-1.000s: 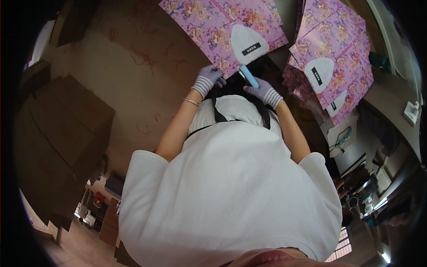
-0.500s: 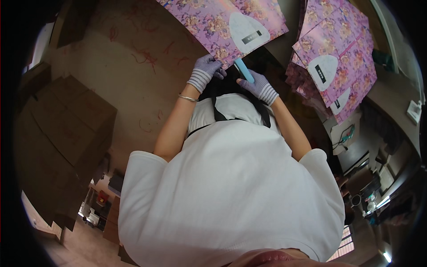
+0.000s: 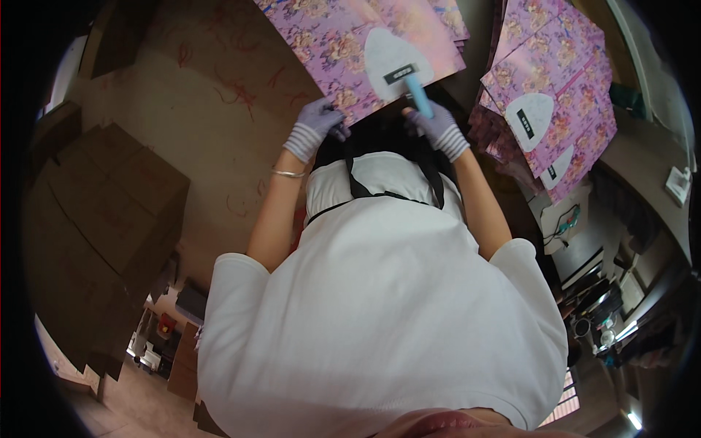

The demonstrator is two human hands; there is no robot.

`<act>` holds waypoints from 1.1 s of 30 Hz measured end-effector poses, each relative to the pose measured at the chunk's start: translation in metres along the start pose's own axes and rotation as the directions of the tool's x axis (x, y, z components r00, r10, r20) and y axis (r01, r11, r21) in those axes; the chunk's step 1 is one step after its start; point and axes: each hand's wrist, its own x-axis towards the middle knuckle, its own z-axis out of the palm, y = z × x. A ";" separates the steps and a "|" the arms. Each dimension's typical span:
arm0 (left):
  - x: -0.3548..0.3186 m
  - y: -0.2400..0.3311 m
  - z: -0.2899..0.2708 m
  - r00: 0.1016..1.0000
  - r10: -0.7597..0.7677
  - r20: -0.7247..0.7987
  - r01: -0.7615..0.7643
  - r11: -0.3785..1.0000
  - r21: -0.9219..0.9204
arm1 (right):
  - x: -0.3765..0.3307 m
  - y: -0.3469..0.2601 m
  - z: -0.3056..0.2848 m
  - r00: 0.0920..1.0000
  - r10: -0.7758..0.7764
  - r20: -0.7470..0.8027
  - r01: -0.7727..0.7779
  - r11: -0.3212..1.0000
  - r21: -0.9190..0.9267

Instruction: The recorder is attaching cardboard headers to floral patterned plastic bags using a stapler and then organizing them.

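Note:
A flat purple floral-printed sheet (image 3: 314, 44), with a white rounded-triangle panel and a small dark label on it, lies in front of me at the top. My left hand (image 3: 320, 123), in a lilac glove with a striped cuff, is closed at its near left corner, the fingers curled on the edge. My right hand (image 3: 438, 130), gloved the same way, grips a slim light blue tool (image 3: 418, 96). The tool points up over the white panel near the sheet's near edge; its tip is blurred. Edges of more such sheets (image 3: 454, 22) show beneath at the upper right.
To the right stands a fanned stack of the same purple floral pieces (image 3: 558, 73). Large brown cardboard boxes (image 3: 109, 197) fill the left side. Red strands (image 3: 237, 95) are scattered on the tan floor. A white device (image 3: 678, 186) sits on the far right.
The sheet has shifted left and toward me, baring others beneath it. My left hand has moved left with its corner. My right hand has moved slightly right, and the blue tool now overlaps the white panel.

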 end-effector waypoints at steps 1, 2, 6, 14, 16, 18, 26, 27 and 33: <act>-0.003 0.000 -0.011 1.000 0.010 0.030 -0.010 1.000 -0.003 | 0.007 0.010 -0.015 0.997 -0.003 -0.081 0.005 1.000 0.031; -0.006 -0.002 -0.021 0.999 -0.016 0.046 0.015 1.000 0.021 | 0.014 0.016 -0.030 0.992 0.046 -0.121 -0.043 0.999 0.022; -0.012 -0.003 -0.037 0.996 -0.045 0.081 0.043 0.999 0.033 | 0.015 -0.008 -0.045 0.976 0.085 -0.201 -0.128 0.969 -0.210; -0.038 0.057 0.010 0.939 0.322 0.119 -0.289 0.928 -0.235 | -0.023 0.035 -0.050 0.993 0.008 -0.116 0.012 0.986 0.165; -0.057 0.091 0.028 0.893 0.429 0.137 -0.393 0.890 -0.229 | -0.037 0.054 -0.061 0.997 -0.022 -0.069 0.039 0.967 0.252; -0.067 0.117 0.049 0.801 0.599 -0.005 -0.580 0.775 -0.251 | -0.049 0.073 -0.071 0.987 0.086 -0.139 -0.049 0.967 0.251; -0.017 0.145 0.153 0.414 0.876 0.246 -0.909 0.410 0.068 | -0.067 0.110 -0.064 0.981 0.107 -0.161 -0.093 0.991 0.096; 0.001 0.136 0.168 0.214 0.893 0.395 -0.940 0.079 0.331 | -0.069 0.113 -0.064 0.980 0.044 -0.193 -0.037 0.998 0.043; 0.053 0.072 0.251 0.747 0.506 0.431 -0.389 0.859 -0.334 | -0.067 0.106 -0.068 0.999 -0.013 -0.045 0.019 0.991 0.133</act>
